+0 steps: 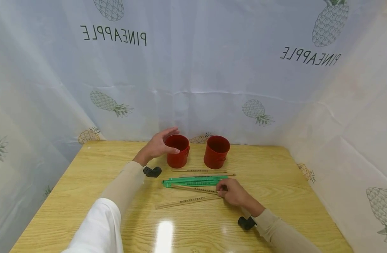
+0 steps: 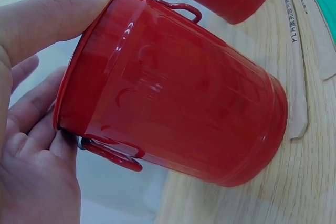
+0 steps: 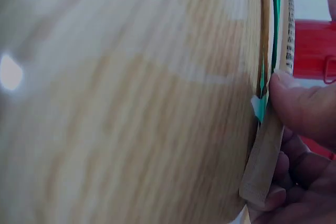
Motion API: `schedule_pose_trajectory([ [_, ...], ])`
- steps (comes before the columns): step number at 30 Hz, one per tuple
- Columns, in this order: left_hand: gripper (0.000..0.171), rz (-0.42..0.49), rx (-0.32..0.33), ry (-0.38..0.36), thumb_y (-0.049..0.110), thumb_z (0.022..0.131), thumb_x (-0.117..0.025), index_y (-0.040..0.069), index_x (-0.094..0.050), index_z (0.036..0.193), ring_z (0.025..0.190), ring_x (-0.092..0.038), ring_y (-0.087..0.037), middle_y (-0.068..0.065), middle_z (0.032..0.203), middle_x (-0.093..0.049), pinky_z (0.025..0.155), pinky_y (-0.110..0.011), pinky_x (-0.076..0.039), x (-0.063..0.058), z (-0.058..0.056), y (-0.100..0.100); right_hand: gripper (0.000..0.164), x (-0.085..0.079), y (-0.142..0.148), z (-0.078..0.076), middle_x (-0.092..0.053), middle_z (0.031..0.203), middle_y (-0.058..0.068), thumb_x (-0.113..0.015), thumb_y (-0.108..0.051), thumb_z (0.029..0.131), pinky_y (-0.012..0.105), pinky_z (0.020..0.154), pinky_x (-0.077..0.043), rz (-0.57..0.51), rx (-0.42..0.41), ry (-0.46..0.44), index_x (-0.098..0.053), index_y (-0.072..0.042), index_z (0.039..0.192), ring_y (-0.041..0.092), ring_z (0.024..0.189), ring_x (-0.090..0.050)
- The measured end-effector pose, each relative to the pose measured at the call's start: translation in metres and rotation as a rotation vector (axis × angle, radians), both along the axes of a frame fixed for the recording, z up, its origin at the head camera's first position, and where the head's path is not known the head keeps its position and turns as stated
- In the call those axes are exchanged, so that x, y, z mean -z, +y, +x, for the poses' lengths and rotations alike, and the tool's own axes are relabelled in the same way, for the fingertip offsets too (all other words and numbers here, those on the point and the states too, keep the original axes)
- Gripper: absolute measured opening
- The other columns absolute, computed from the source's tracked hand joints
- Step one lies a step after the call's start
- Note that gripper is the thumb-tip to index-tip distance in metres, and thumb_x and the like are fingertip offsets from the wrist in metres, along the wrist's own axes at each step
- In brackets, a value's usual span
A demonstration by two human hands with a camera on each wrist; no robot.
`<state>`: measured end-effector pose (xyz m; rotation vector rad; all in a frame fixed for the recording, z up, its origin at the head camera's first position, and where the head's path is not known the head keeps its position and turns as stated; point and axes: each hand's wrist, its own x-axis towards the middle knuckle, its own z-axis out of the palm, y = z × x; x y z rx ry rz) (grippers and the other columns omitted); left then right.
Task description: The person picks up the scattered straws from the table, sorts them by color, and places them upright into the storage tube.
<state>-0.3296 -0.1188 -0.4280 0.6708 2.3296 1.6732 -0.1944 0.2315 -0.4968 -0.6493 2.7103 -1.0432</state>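
Note:
My left hand (image 1: pixel 156 145) holds the left red bucket (image 1: pixel 177 159) near its rim. In the left wrist view the thumb (image 2: pixel 58 17) lies on the rim and the fingers reach round the other side beside a small handle (image 2: pixel 113 155). My right hand (image 1: pixel 234 193) pinches one end of a brown paper-wrapped straw (image 1: pixel 193 189). The right wrist view shows that wrapper's end (image 3: pixel 262 166) between thumb and fingers. Several green-wrapped straws (image 1: pixel 196 182) lie in a bundle just behind the held straw.
A second red bucket (image 1: pixel 216 154) stands upright to the right of the first. More brown-wrapped straws lie on the wooden table (image 1: pixel 263 165), one nearer me (image 1: pixel 184 202) and one close to the buckets (image 1: pixel 198 171). A pineapple-print curtain (image 1: pixel 193 70) surrounds the table.

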Motion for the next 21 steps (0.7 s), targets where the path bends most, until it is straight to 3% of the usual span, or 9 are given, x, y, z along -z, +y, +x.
schedule_pose_trajectory([
  [12,0.093,-0.021,0.001,0.009,0.013,0.084,-0.086,0.011,-0.036,0.162,0.152,-0.041,-0.035,-0.013,0.165,-0.044,0.117,-0.058,-0.045,-0.001,0.001,0.001,0.014,-0.007,0.009,-0.005,-0.064,0.08,-0.004,-0.078,-0.005,0.09,0.021,0.066,-0.045,-0.057,0.022,0.029,-0.074,-0.016,0.083,0.003,0.071,-0.051],
  [17,0.093,-0.012,0.008,0.002,0.012,0.084,-0.086,0.011,-0.036,0.162,0.151,-0.041,-0.035,-0.013,0.165,-0.043,0.117,-0.058,-0.046,-0.003,0.002,0.001,0.009,-0.012,0.009,-0.004,-0.069,0.084,0.002,-0.078,-0.005,0.091,0.021,0.063,-0.047,-0.147,0.035,0.004,-0.076,-0.013,0.087,0.004,0.07,-0.052],
  [21,0.093,-0.016,0.012,0.007,0.011,0.084,-0.086,0.01,-0.035,0.162,0.151,-0.041,-0.035,-0.014,0.165,-0.043,0.117,-0.058,-0.045,-0.004,0.002,0.001,0.002,-0.016,0.008,-0.003,-0.072,0.09,0.011,-0.076,-0.005,0.093,0.023,0.066,-0.052,-0.274,0.017,-0.04,-0.076,-0.003,0.092,0.005,0.073,-0.057],
])
